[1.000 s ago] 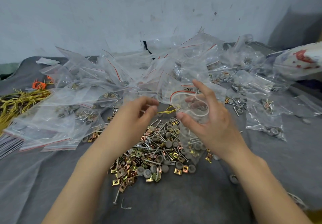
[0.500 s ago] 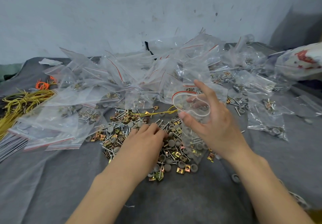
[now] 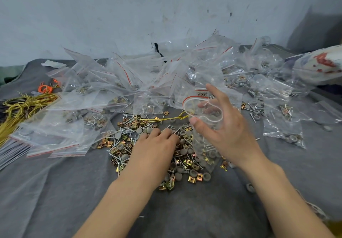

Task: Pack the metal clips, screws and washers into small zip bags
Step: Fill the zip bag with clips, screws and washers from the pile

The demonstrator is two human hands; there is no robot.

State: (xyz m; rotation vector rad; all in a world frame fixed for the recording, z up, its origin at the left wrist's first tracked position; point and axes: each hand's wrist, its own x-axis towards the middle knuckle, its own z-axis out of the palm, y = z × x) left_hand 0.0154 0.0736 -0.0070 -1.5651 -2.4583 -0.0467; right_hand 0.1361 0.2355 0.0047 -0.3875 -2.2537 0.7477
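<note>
Left fingers: the fingers of the left hand bend down into the pile of clips, screws and washers. Their tips are hidden among the parts, so I cannot tell whether they pinch anything.
Right fingers: the right hand grasps the zip bag, thumb and forefinger spreading its red-striped mouth open.
Bag: its long axis is roughly upright and its mouth faces up. The bottom rests on the right edge of the pile, with some parts already inside.
Deciding relation: the mouth lies just right of and above the left fingers, so the left hand likely needs only a short lift rightward to drop parts in.
Surface: the pile lies on a grey cloth.
Beyond: filled bags are heaped on the far side, with yellow wires at the left.
</note>
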